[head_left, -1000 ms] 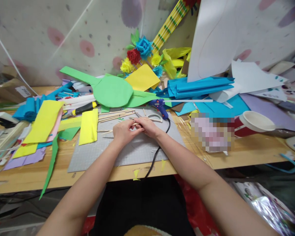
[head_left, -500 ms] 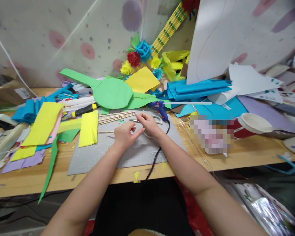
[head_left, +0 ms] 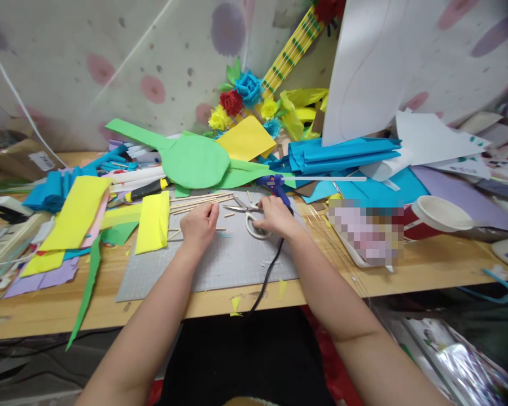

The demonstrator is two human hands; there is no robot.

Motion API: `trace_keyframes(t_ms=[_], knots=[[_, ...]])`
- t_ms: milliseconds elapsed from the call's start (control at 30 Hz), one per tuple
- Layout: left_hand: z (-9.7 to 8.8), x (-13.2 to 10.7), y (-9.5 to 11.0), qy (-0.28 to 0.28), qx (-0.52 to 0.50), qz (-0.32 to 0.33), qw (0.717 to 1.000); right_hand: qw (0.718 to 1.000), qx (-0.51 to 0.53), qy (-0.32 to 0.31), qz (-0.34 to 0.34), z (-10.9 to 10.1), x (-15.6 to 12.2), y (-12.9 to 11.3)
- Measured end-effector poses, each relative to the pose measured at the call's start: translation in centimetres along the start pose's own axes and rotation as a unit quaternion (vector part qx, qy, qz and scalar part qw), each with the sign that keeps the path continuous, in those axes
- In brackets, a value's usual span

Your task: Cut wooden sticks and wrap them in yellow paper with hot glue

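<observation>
My right hand (head_left: 275, 217) has its fingers closed on the white-handled scissors (head_left: 253, 225), whose blades point left, slightly parted, over the grey cutting mat (head_left: 237, 262). My left hand (head_left: 200, 224) is closed above the mat, to the left of the scissors; what its curled fingers hold, if anything, is hidden. A thin wooden stick (head_left: 220, 229) shows behind it. Several longer wooden sticks (head_left: 195, 202) lie at the mat's far edge. Short cut stick pieces (head_left: 229, 215) lie near the blades.
A blue glue gun (head_left: 275, 185) with a black cord (head_left: 267, 276) rests beyond my right hand. Folded yellow paper (head_left: 152, 223) lies on the left, near a utility knife (head_left: 146, 190). A green cutout (head_left: 197, 160) lies behind. A red-and-white cup (head_left: 423, 220) stands right.
My hands have moved apart: the left one back to the left, the right one to the right and onto the scissors. Short stick pieces now show between them.
</observation>
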State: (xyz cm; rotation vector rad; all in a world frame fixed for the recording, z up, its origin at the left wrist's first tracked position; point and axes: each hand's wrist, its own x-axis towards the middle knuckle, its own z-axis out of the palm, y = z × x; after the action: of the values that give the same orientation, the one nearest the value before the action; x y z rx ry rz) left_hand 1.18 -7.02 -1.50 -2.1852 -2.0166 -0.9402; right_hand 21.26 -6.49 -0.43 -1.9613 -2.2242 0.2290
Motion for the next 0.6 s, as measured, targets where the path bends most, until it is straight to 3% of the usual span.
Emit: trace_keyframes(t_ms=[200, 300, 367, 467, 533, 600], knots=[[0.7, 0.6, -1.2, 0.033, -0.109, 0.125, 0.986, 0.999, -0.014, 0.002, 0.043, 0.3, 0.4, -0.5], [0.6, 0.8, -1.6, 0.024, -0.140, 0.157, 0.977, 0.995, 0.074, -0.013, 0.070, -0.2, 0.6, 0.6], [0.4, 0.8, -1.6, 0.018, -0.147, 0.168, 0.975, 0.977, 0.208, -0.032, 0.042, -0.5, 0.8, 1.4], [0.3, 0.9, -1.3, 0.002, -0.151, 0.189, 0.970, 0.916, 0.397, -0.026, -0.052, -0.4, 1.2, 1.7], [0.4, 0.8, -1.2, -0.006, -0.159, 0.192, 0.968, 0.907, 0.411, 0.018, -0.094, 0.1, 1.3, 1.1], [0.5, 0.8, -1.2, -0.007, -0.189, 0.181, 0.965, 0.922, 0.360, 0.064, -0.126, 0.6, 1.2, 0.0]])
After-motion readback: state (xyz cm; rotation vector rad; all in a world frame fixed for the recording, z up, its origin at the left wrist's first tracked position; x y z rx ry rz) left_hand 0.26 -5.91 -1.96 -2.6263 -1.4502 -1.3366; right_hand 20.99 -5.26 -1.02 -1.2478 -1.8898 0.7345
